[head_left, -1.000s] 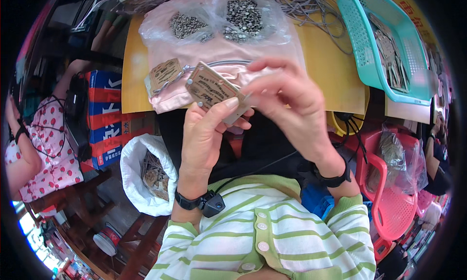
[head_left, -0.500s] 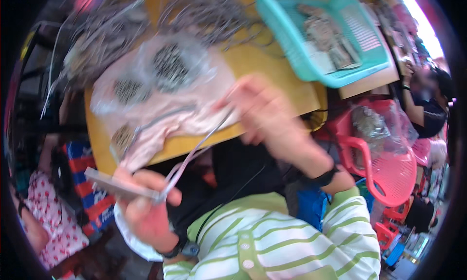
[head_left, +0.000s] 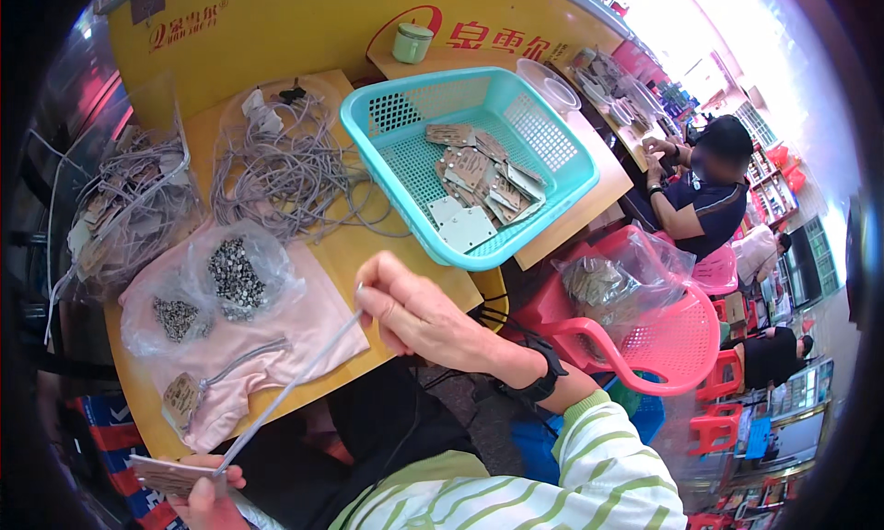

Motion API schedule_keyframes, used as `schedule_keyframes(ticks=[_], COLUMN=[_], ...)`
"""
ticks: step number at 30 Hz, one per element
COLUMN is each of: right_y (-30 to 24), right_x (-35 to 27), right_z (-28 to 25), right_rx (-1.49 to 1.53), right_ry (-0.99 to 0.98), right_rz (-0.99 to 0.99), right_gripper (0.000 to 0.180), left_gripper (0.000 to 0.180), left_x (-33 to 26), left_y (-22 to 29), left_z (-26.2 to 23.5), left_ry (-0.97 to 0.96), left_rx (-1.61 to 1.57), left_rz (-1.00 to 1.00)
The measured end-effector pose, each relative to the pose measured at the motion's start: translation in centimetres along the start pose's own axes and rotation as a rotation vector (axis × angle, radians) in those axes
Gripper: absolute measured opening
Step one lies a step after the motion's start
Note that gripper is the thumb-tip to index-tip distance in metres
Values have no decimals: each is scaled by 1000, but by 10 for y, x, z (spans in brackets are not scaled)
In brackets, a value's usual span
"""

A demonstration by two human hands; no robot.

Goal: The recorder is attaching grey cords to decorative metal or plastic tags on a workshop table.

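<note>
My left hand (head_left: pixel 207 502) at the lower left grips a small grey-brown card (head_left: pixel 175 477) seen nearly edge-on. A thin grey cord (head_left: pixel 293 385) runs taut from that card up to my right hand (head_left: pixel 428 323), whose thumb and fingers pinch its far end above the table's front edge. Beneath the cord lies a pink cloth (head_left: pixel 327 300). On it rest two clear bags of small metallic pieces (head_left: pixel 237 277), another brown card (head_left: pixel 182 396) and a grey cord length (head_left: pixel 247 357) leading from it.
A turquoise basket (head_left: pixel 391 166) with several cards stands at the back right. Tangled grey cords (head_left: pixel 285 180) lie behind the cloth; a clear bag of cards and cords (head_left: pixel 129 203) is at left. On the right, a pink chair (head_left: pixel 677 346) holds a plastic bag; a person (head_left: pixel 704 194) sits beyond.
The view has swung up and right, showing more of the table's back. The cord, slack and doubled before, is now drawn straight between my hands.
</note>
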State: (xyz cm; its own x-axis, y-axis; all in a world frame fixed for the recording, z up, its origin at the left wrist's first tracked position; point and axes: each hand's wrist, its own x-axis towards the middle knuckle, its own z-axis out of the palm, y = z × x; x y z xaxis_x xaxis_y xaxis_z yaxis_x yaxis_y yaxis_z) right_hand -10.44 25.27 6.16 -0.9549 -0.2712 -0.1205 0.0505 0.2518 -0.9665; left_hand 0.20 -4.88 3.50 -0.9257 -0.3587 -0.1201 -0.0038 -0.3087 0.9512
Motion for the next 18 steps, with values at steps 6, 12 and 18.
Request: schedule_keyframes(ticks=[6,12,18], right_y=[46,71,71], right_x=[34,45,25], right_z=[18,22,-2], right_rx=[-270,-329,-139], right_ry=[92,247,339], right_rz=[-252,-388,-126], right_gripper=[13,9,12], left_gripper=[28,13,9], left_x=[-33,-43,-48], left_y=[-30,-63,-64], left_z=[-1,32,54], left_ry=[-324,-473,-574], left_rx=[234,192,149], left_rz=[-454,-562,-571])
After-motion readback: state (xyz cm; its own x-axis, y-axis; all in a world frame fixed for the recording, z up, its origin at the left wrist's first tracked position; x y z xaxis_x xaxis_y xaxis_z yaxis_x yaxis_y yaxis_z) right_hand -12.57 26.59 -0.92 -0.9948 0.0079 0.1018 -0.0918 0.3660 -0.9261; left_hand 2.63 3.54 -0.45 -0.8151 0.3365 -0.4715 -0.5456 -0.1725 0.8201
